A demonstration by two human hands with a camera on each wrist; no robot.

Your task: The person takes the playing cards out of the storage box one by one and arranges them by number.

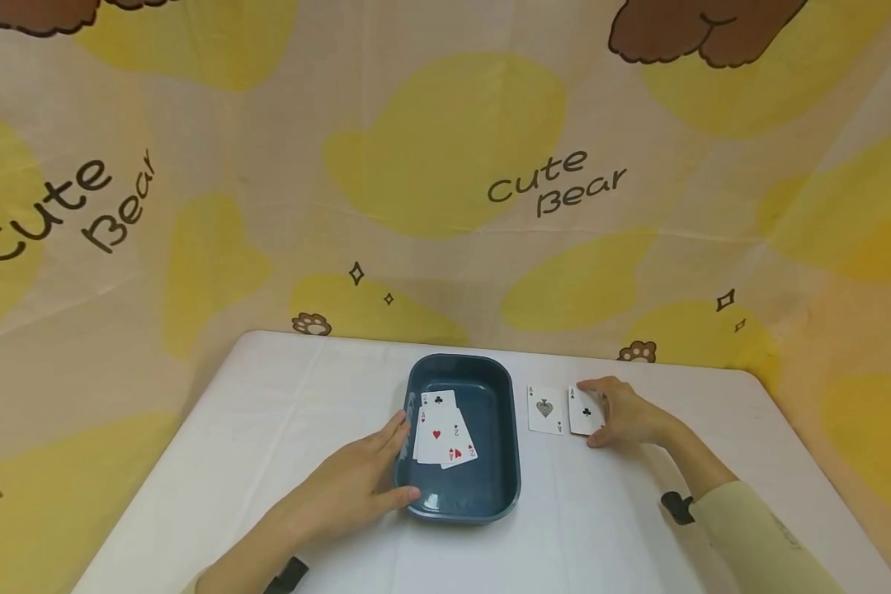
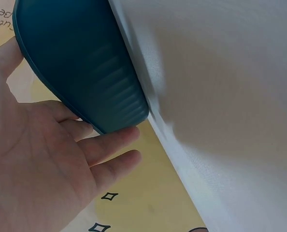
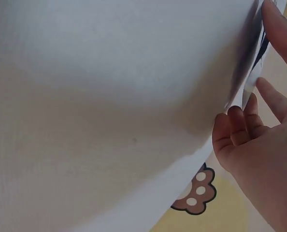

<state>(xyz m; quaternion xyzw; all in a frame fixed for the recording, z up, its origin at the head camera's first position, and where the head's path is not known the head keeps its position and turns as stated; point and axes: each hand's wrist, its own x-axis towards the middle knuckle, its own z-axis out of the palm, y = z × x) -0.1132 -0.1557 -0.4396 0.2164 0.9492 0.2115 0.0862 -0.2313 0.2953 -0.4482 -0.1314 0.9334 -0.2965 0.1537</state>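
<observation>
A dark blue rectangular tray (image 1: pixel 499 429) stands on the table, with a few overlapping playing cards inside: a two of clubs (image 1: pixel 438 398), an ace of hearts (image 1: pixel 431 445) and a two of hearts (image 1: pixel 466 437). My left hand (image 1: pixel 360 474) rests against the tray's left side, thumb at the near corner. In the left wrist view its fingers are spread loosely along the outer wall. My right hand (image 1: pixel 627 412) pinches an ace of clubs (image 1: pixel 582 419) by its top and bottom edges, between thumb and forefinger. Just left of it lies an ace of spades (image 1: pixel 546 417), face up.
A white cloth covers the table (image 1: pixel 327 396), whose far edge meets a yellow and beige backdrop (image 1: pixel 445 148) printed with bears and lettering. Dark straps are on both wrists. The ace of spades lies between the tray and my right hand.
</observation>
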